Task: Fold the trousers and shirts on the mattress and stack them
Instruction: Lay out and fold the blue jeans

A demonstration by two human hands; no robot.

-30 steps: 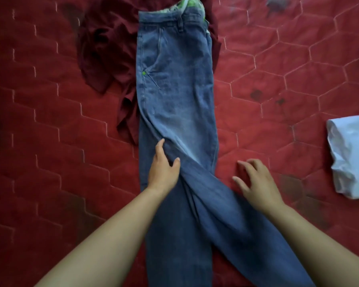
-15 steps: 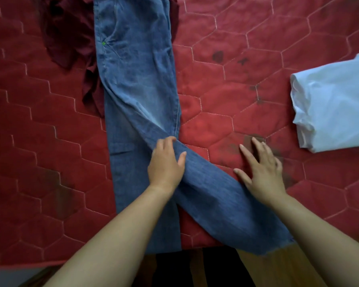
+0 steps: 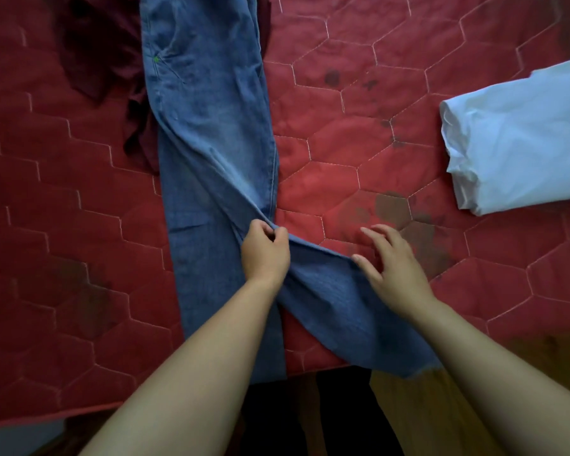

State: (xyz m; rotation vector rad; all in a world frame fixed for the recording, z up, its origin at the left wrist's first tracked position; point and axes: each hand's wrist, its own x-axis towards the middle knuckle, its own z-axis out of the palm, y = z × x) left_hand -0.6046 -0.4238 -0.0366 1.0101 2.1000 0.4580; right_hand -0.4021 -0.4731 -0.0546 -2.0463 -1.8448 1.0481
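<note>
Pinching jeans with left hand, spreading right hand slack.
Cut off at waist; hiding part of maroon shirt.

Left hand in a curled pinch; right hand loose, fingers spread.

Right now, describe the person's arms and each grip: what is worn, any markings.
Nothing is worn. The left grip and the right grip are bare hands, with no gloves, and no ring shows on the fingers in view. Both forearms are bare down to the picture's lower edge: no sleeve, watch, bracelet or marking can be seen.
</note>
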